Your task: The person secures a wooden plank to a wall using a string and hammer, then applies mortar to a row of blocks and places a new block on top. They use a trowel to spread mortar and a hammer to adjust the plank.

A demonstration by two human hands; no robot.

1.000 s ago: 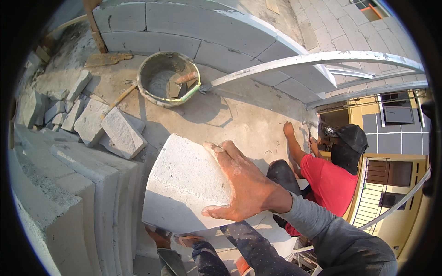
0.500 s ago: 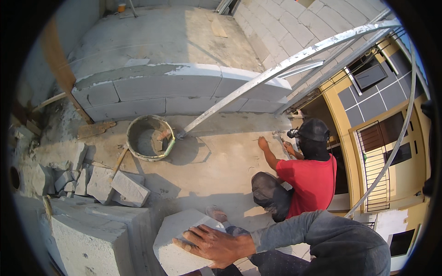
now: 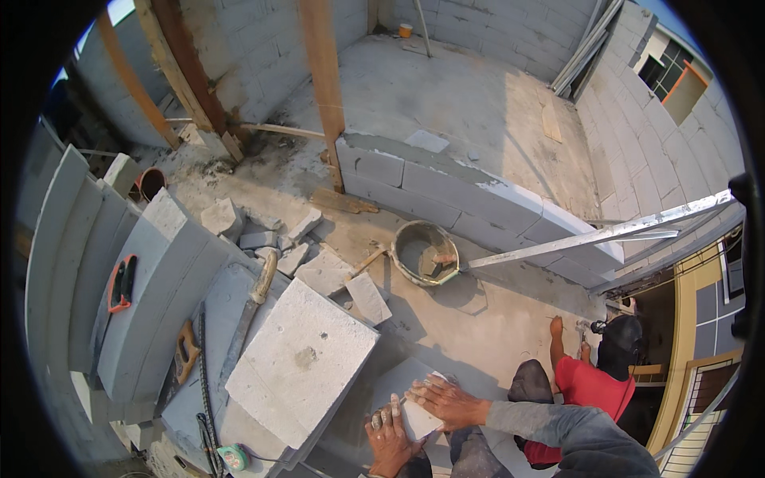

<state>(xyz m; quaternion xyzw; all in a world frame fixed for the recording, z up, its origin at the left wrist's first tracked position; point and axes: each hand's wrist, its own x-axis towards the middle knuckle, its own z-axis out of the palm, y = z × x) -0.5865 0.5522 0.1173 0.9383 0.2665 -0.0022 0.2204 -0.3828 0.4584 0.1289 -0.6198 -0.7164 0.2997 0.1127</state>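
A pale lightweight concrete block (image 3: 417, 421) is between my two hands, low in the view. My left hand (image 3: 388, 440) presses against its left side with dusty fingers pointing up. Across its upper right edge lies my right hand (image 3: 448, 403), fingers bent over the block. Left of my hands is a large pale block (image 3: 307, 358) on a stack. Behind it on the stack rest a saw with a worn handle (image 3: 261, 279), a wooden-handled saw (image 3: 187, 350), and a saw with a black and orange handle (image 3: 121, 285). A green tape measure (image 3: 233, 456) lies near the stack's front.
A bucket (image 3: 425, 253) with a trowel inside stands before a low block wall (image 3: 478, 203). Broken block pieces (image 3: 323, 271) litter the floor. A metal bar (image 3: 606, 229) slants at right. A person in a red shirt (image 3: 590, 382) crouches on the right.
My view has swung left, bringing the block stack and saws into sight. My left hand has come into view on the block; my right hand, earlier spread flat on a block, now grips its edge.
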